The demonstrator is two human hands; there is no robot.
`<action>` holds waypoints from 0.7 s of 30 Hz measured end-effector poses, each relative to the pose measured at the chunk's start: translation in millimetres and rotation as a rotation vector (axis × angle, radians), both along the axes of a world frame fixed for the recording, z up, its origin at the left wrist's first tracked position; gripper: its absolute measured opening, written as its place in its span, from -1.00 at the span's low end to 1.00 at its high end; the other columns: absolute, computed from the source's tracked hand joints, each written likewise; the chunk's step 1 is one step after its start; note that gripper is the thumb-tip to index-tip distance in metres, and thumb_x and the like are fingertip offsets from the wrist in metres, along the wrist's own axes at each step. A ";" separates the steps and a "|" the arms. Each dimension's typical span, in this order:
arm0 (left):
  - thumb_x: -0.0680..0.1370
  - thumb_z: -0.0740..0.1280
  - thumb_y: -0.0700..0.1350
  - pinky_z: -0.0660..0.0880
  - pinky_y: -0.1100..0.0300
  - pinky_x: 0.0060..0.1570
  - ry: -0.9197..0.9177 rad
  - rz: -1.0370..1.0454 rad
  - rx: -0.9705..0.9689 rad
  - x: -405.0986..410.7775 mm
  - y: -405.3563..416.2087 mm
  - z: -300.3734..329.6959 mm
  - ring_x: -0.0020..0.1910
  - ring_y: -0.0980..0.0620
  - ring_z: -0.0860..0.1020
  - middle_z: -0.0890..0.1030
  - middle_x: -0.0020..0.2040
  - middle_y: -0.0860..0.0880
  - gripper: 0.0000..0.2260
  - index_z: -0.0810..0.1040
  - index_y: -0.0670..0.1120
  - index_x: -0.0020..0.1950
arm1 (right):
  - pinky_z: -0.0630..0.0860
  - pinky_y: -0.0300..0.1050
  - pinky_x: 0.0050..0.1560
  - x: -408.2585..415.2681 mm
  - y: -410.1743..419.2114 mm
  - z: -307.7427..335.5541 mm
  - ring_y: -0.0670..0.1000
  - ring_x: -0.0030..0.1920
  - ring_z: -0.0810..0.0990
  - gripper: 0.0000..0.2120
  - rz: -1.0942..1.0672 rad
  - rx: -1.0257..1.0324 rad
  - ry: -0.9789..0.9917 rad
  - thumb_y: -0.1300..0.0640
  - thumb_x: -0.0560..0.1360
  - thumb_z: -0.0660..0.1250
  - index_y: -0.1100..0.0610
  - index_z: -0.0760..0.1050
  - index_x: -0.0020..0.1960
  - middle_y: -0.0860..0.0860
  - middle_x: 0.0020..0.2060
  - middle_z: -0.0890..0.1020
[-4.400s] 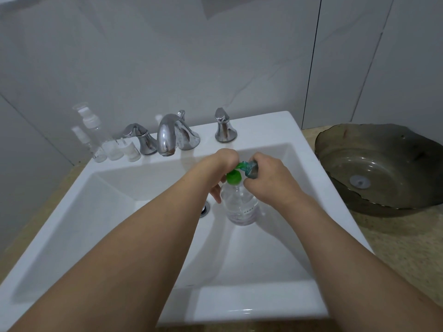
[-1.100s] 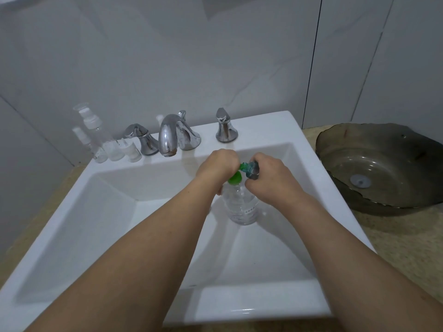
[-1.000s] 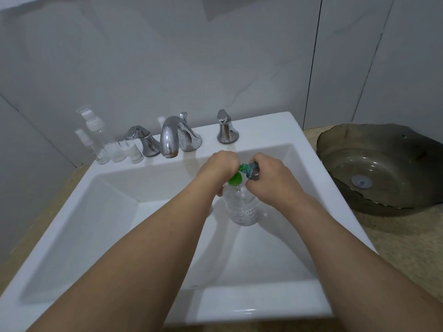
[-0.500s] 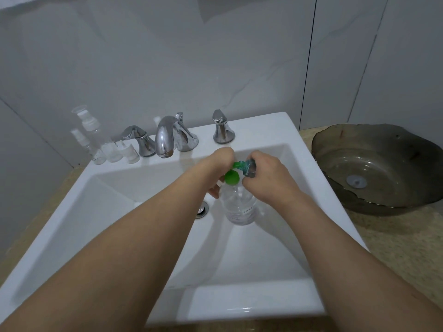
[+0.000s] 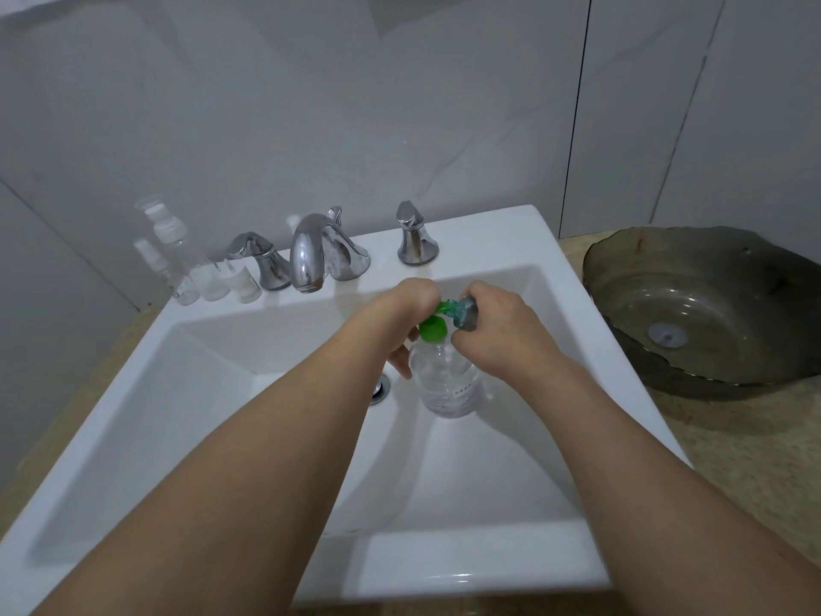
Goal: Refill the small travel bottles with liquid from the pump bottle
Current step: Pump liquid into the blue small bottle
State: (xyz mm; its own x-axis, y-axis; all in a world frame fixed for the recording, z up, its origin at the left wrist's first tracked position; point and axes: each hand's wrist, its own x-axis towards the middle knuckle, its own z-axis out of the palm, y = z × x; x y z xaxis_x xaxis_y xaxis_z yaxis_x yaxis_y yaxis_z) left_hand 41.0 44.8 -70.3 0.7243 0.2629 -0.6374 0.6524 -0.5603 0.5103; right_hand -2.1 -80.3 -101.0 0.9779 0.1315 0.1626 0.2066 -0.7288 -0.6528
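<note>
- Pump bottle (image 5: 448, 380): upright inside the sink (image 5: 222, 393), just right of its drain.
- Left hand (image 5: 402, 311): fingers curled on the green pump head (image 5: 433, 327).
- Right hand (image 5: 497, 331): fingers grasp a small bottle (image 5: 464, 311), apparently tilted at the pump spout.
- Spare travel bottles (image 5: 209, 277): on the sink's rear-left rim.

Pump bottle (image 5: 448, 380) in sink (image 5: 444, 566); travel bottles (image 5: 200, 277) left of faucet (image 5: 311, 255).

A bathroom: white basin (image 5: 488, 224), chrome tap (image 5: 311, 255) with 2 handles, grey tiled wall (image 5: 311, 104).

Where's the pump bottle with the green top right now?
The pump bottle stands in the white sink, right of the drain, between both hands.
</note>
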 end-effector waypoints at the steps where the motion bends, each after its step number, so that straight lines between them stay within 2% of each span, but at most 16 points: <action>1: 0.59 0.03 -0.14 0.65 -0.31 -0.12 0.002 -0.006 0.006 1.1 -0.7 -1.5 -0.09 -0.41 0.64 0.54 0.18 -0.26 -0.60 0.51 -0.30 0.25 | 0.51 0.04 -0.11 0.3 -0.2 -0.5 0.12 -0.11 0.51 -0.80 -0.002 0.000 0.006 0.18 0.38 0.35 0.18 0.44 -0.02 0.06 -0.13 0.54; 9: 0.58 0.02 -0.15 0.64 -0.31 -0.08 -0.028 -0.009 -0.012 0.4 -1.3 -1.3 -0.02 -0.43 0.63 0.56 0.18 -0.29 -0.59 0.52 -0.31 0.25 | 0.55 0.01 -0.15 0.9 -0.4 -0.7 0.12 -0.17 0.54 -0.86 -0.010 0.017 0.028 0.18 0.37 0.36 0.16 0.47 -0.10 0.05 -0.20 0.57; 14: 0.61 0.04 -0.21 0.63 -0.31 0.00 -0.051 0.011 0.001 -3.3 -3.3 -1.3 0.02 -0.44 0.62 0.55 0.20 -0.30 -0.63 0.51 -0.35 0.26 | 0.53 -0.02 -0.17 1.0 -0.1 -1.8 0.11 -0.18 0.54 -0.85 -0.008 0.003 0.034 0.18 0.37 0.36 0.16 0.47 -0.07 0.04 -0.19 0.57; 17: 0.59 0.05 -0.27 0.63 -0.32 -0.02 -0.086 0.009 0.003 -6.2 -5.1 -2.0 0.01 -0.44 0.63 0.55 0.17 -0.34 -0.65 0.52 -0.36 0.22 | 0.51 -0.04 -0.20 1.6 0.2 -3.6 0.10 -0.19 0.53 -0.85 -0.009 -0.017 0.044 0.19 0.37 0.35 0.15 0.47 -0.07 0.04 -0.19 0.55; 21: 0.60 0.05 -0.26 0.63 -0.31 0.01 -0.072 0.014 0.015 -8.1 -7.1 -0.1 0.04 -0.41 0.61 0.53 0.19 -0.31 -0.66 0.51 -0.36 0.22 | 0.50 -0.06 -0.21 2.1 -0.5 -3.7 0.10 -0.19 0.53 -0.85 -0.012 -0.014 0.052 0.18 0.36 0.36 0.14 0.47 -0.08 0.02 -0.20 0.54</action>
State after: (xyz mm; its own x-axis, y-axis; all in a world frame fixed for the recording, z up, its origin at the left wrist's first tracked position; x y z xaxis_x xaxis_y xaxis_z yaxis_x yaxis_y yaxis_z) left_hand 32.9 37.7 -70.3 0.7643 0.2821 -0.5798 0.6221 -0.5594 0.5479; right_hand 0.1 -80.7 -104.7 0.9865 0.1218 0.1095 0.1638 -0.7402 -0.6521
